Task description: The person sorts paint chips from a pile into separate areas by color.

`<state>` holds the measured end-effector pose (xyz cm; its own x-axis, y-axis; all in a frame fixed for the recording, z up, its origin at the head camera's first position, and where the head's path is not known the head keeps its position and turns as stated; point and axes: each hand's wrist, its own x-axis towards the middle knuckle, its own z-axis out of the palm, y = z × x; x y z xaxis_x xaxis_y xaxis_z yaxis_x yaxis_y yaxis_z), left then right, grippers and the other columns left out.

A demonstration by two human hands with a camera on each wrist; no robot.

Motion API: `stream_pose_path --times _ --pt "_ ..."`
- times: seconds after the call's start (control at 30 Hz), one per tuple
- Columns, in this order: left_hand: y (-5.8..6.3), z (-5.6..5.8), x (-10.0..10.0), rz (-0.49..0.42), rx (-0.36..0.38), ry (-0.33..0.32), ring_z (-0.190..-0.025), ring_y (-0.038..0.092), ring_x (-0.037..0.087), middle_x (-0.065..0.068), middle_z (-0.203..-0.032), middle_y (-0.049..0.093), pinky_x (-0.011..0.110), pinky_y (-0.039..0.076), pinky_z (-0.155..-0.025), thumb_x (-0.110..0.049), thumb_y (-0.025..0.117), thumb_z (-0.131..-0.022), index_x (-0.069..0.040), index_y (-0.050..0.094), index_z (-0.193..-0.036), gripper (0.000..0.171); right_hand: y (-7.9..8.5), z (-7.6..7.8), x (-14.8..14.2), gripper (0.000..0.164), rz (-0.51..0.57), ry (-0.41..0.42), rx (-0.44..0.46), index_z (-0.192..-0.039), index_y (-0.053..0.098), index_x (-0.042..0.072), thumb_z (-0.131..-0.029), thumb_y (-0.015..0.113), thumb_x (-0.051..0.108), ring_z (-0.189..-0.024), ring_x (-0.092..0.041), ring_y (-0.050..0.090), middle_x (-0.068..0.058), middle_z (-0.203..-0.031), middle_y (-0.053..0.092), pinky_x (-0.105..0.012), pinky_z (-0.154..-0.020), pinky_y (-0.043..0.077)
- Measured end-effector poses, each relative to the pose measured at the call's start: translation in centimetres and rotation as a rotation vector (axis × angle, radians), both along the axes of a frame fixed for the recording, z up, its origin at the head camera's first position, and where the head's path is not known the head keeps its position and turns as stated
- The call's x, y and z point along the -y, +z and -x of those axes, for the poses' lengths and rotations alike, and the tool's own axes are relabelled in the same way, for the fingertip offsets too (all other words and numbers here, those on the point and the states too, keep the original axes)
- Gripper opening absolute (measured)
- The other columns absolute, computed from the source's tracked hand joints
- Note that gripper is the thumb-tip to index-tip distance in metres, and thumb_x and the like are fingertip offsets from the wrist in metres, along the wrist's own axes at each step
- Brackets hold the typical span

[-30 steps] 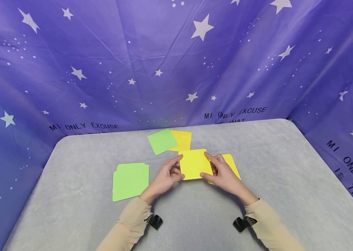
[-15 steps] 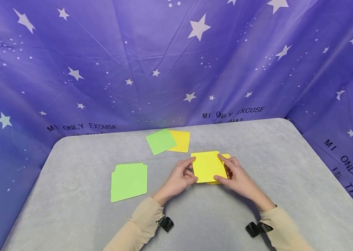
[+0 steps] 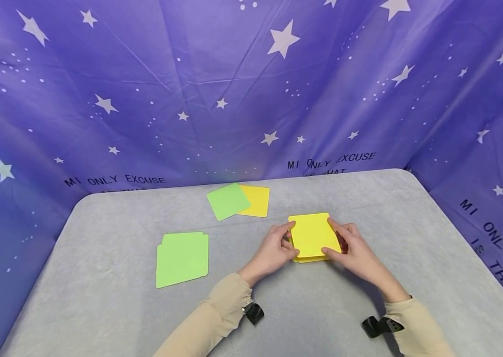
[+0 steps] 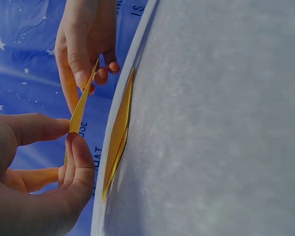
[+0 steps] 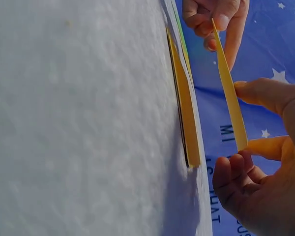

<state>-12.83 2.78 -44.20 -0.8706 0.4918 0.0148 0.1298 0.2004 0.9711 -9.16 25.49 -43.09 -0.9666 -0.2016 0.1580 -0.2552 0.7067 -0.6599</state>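
A square yellow card (image 3: 314,235) with rounded corners is held up between both hands. My left hand (image 3: 275,250) pinches its left edge, thumb at the near corner. At the right edge, my right hand (image 3: 353,250) grips the same card between thumb and fingers. Beneath it on the table lies a small yellow card stack (image 3: 311,259), mostly covered in the head view. Both wrist views show a gap between the held yellow card (image 4: 77,113) and the yellow stack (image 5: 184,108) below.
A pile of green cards (image 3: 183,259) lies on the left of the grey table (image 3: 99,277). Toward the back, a green card (image 3: 228,201) overlaps a yellow card (image 3: 258,202). A purple star-patterned curtain (image 3: 216,74) hangs behind the table.
Both hands have carried the yellow card to the right, from beside the yellow stack to over it. The green pile and the two back cards stay in place on the table.
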Motion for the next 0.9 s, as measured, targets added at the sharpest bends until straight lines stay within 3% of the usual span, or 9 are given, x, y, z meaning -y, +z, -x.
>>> stream_pose_path --times 0.3,0.6,0.9 --pt "-0.3 0.6 1.0 0.103 -0.112 0.023 -0.077 0.057 0.013 0.015 -0.106 0.050 0.019 0.048 -0.067 0.006 0.064 -0.082 0.006 0.049 -0.133 0.054 -0.5 0.0 -1.0 0.066 -0.041 -0.046 0.003 -0.141 0.041 -0.007 -0.085 0.073 0.010 -0.081 -0.023 0.046 -0.024 -0.114 0.042 -0.027 -0.062 0.042" --pt "0.0 0.6 3.5 0.088 -0.103 0.016 -0.082 0.062 0.019 0.017 -0.109 0.055 0.022 0.051 -0.064 0.006 0.062 -0.084 0.003 0.053 -0.131 0.048 -0.6 0.1 -1.1 0.064 -0.046 -0.001 0.034 -0.139 0.043 -0.006 -0.086 0.072 0.014 -0.081 -0.022 0.048 -0.024 -0.113 0.044 -0.030 -0.065 0.044" --pt "0.1 1.1 5.9 0.104 -0.114 0.042 -0.079 0.063 0.019 0.019 -0.109 0.057 0.023 0.051 -0.063 0.007 0.060 -0.084 0.004 0.053 -0.130 0.047 -0.2 0.4 -0.2 0.065 -0.060 -0.005 0.044 -0.140 0.043 -0.005 -0.086 0.073 0.014 -0.080 -0.022 0.048 -0.025 -0.116 0.044 -0.030 -0.064 0.044"
